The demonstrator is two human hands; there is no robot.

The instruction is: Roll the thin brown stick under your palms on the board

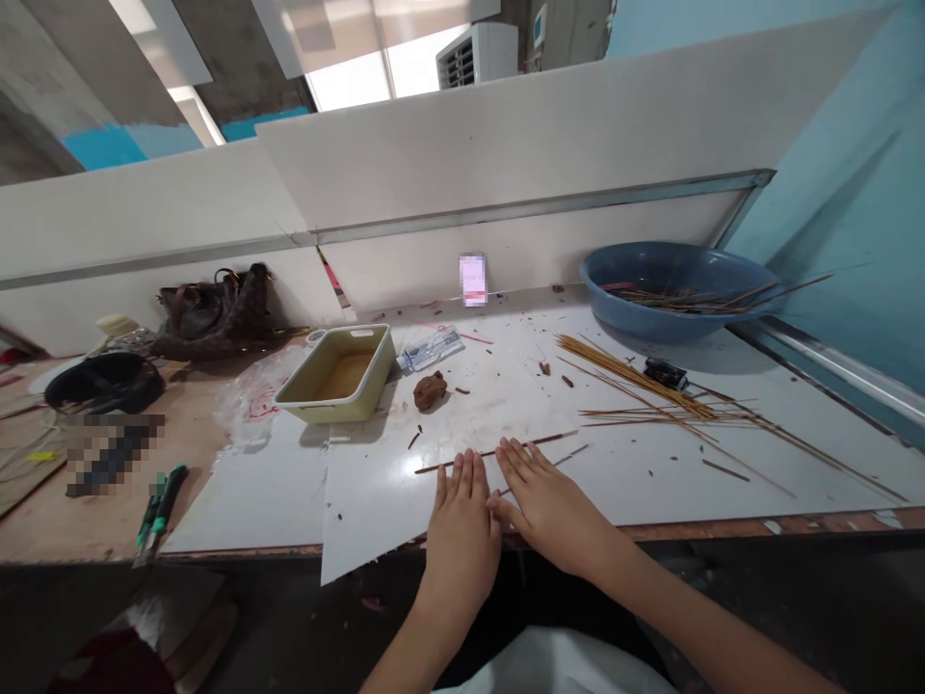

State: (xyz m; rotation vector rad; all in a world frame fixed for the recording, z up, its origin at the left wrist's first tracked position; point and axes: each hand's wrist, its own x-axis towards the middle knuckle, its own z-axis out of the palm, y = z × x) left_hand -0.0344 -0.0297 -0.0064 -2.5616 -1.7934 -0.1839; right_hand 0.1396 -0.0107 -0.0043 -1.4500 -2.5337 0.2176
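My left hand (462, 516) and my right hand (541, 496) lie flat side by side, palms down, on a white board (376, 482) at the table's near edge. Their fingers are stretched out and close together. A thin brown-coated stick (498, 451) lies just under and beyond the fingertips of both hands. A lump of brown paste (430, 390) sits farther out on the board. A loose pile of bare bamboo sticks (650, 390) spreads to the right of my right hand.
A cream rectangular tray (339, 376) with brown powder stands at left centre. A blue basin (672, 284) holding sticks is at the back right. A dark handbag (217, 313), a black bowl (105, 381) and green-handled pliers (159, 511) are on the left. A white partition wall runs behind.
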